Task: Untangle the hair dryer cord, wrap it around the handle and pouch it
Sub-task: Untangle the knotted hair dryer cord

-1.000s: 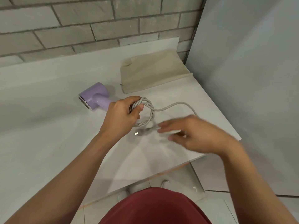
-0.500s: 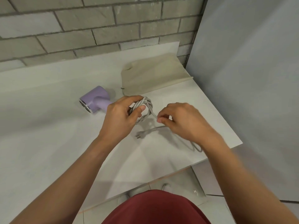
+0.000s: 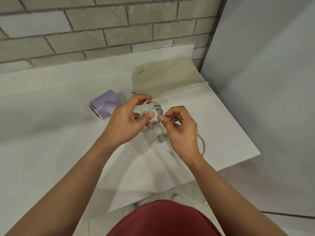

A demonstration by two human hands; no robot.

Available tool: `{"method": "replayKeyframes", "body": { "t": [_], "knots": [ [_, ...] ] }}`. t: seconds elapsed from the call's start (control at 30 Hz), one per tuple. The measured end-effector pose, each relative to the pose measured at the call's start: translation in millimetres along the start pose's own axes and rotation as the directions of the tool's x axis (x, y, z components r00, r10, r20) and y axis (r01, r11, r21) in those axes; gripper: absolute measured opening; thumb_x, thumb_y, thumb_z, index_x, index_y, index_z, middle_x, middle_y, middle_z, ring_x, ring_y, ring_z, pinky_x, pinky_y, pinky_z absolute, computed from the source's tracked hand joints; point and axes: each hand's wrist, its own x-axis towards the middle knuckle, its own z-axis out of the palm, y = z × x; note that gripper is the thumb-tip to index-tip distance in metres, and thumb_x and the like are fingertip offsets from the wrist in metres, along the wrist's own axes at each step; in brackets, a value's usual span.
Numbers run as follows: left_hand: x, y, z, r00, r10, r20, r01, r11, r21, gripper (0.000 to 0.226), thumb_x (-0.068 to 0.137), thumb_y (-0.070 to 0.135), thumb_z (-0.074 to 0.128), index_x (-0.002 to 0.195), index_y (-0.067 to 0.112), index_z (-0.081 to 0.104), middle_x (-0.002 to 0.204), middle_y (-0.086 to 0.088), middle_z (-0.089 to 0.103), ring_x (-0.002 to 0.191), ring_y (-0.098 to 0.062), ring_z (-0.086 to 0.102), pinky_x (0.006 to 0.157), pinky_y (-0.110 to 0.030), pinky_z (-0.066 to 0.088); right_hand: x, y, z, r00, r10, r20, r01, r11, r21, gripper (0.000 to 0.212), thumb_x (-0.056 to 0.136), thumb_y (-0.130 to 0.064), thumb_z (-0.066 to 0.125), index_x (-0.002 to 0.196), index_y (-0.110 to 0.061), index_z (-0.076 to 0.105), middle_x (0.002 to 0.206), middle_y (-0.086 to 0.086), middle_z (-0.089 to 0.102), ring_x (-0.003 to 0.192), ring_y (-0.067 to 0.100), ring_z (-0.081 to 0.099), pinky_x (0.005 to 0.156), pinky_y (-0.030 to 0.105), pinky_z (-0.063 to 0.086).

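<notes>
A lilac hair dryer [image 3: 106,104] lies on the white counter [image 3: 51,133], its head pointing left. My left hand [image 3: 126,120] grips its handle, which is hidden under the fingers and several turns of the grey cord [image 3: 152,108]. My right hand [image 3: 179,130] pinches a strand of that cord at the right side of the coil. The plug [image 3: 161,138] lies on the counter below the hands, and a loose loop of cord shows to the right of my right wrist. A flat beige pouch [image 3: 167,77] lies behind the hands.
A grey brick wall runs along the back. A pale panel stands at the right, past the counter's right edge [image 3: 238,120]. The counter's front edge is close to my body, with tiled floor below.
My right hand has come up from the counter to the coil and now pinches a strand. The loose cord has been drawn in, and the plug has shifted right.
</notes>
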Motion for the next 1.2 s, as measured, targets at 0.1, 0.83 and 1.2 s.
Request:
{"method": "replayKeyframes", "body": {
  "t": [0.1,0.83,1.2],
  "knots": [
    [-3,-3,-2,0.998,-0.007,0.067,0.008,1.000,-0.019,0.040,0.093,0.018,0.076,0.126,0.036,0.062,0.129,0.012,0.066,0.066,-0.021,0.076,0.071,-0.026,0.059,3,1,3,1.000,0.026,0.015,-0.025,1.000,-0.011,0.024,0.088,-0.035,0.081,0.099,-0.043,0.061,0.088,-0.016,0.072,0.072,0.005,0.065,0.062,0.015,0.050],
    [36,24,-11,0.974,-0.019,0.227,-0.039,0.968,0.247,0.015,0.101,0.026,0.063,0.091,0.024,0.074,0.072,0.008,0.073,0.059,-0.008,0.071,0.044,-0.049,0.060,25,-15,-21,0.973,-0.059,0.223,0.159,0.873,-0.461,0.012,0.095,-0.035,0.075,0.103,-0.028,0.082,0.081,-0.005,0.073,0.077,0.015,0.061,0.072,0.034,0.051],
    [33,4,-14,0.959,0.192,0.210,-0.254,0.911,0.325,0.021,0.104,0.013,0.055,0.120,0.022,0.067,0.117,0.005,0.072,0.092,-0.010,0.070,0.080,-0.030,0.057,34,-13,-36,0.929,0.144,0.342,0.031,0.889,-0.457,0.017,0.094,-0.039,0.076,0.088,-0.024,0.080,0.082,0.001,0.073,0.076,0.015,0.063,0.072,0.032,0.050]
  ]
}}
